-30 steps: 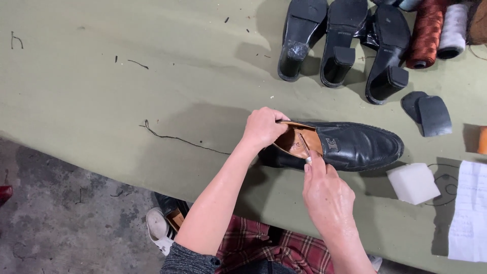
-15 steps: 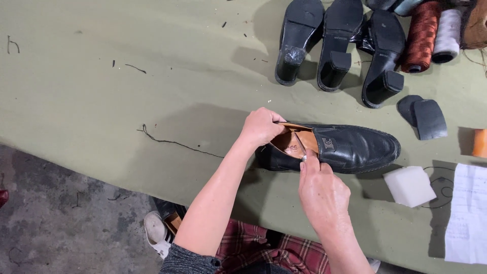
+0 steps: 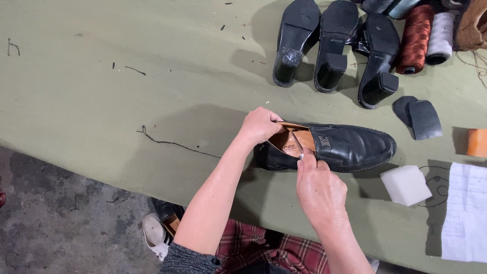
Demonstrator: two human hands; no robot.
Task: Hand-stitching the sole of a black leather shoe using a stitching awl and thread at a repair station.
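1. Head view, the hands: the left hand point(image 3: 261, 126) is curled closed over the heel end of a black loafer point(image 3: 335, 147), fingers wrapped on the back rim of its opening. The right hand point(image 3: 319, 190) sits just below the shoe's near side, fingers pinched shut on a thin pale tool point(image 3: 298, 147) that reaches into the tan lining (what kind of tool it is cannot be told).
2. Head view, the shoe: the loafer lies on its sole near the front edge of the olive-green table point(image 3: 127, 101), right of the middle, toe pointing toward the right edge.
3. Head view, the far edge: three black heeled shoes point(image 3: 332, 45) lie soles up near the far right corner, touching or nearly so. Just right of them lie a rust-red thread spool point(image 3: 415, 40) and a white thread spool point(image 3: 440, 38).
4. Head view, the right edge: two dark heel pieces point(image 3: 418, 116) overlap between the heeled shoes and the loafer. A white foam block point(image 3: 406, 185) sits just past the loafer's toe, with an orange block point(image 3: 477, 143) and a white sheet of paper point(image 3: 464, 213) at the edge itself.
5. Head view, left of the shoe: a loose dark thread point(image 3: 172, 143) trails across the cloth.
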